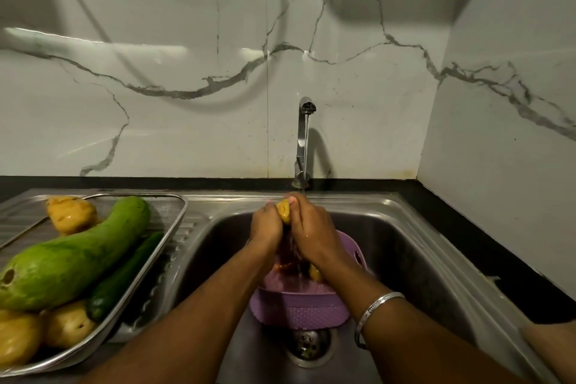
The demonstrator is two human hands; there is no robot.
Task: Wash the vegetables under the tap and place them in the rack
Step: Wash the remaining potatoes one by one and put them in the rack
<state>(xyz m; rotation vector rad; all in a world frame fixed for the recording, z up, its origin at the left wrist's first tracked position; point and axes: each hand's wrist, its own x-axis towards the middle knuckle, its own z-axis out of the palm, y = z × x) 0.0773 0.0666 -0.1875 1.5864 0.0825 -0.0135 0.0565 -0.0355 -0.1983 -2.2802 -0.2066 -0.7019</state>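
dim, soft shadows, curved edges

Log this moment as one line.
step: washing | both hands grip potato under running tap | purple basket below in sink | rack part-filled

Domestic kitchen. Indicators: stainless steel sink [405,227] with integral drainboard, wall-mounted tap [304,140] running water, marble-pattern wall tiles [187,72], black countertop [467,243], wire rack [174,227] holding vegetables.
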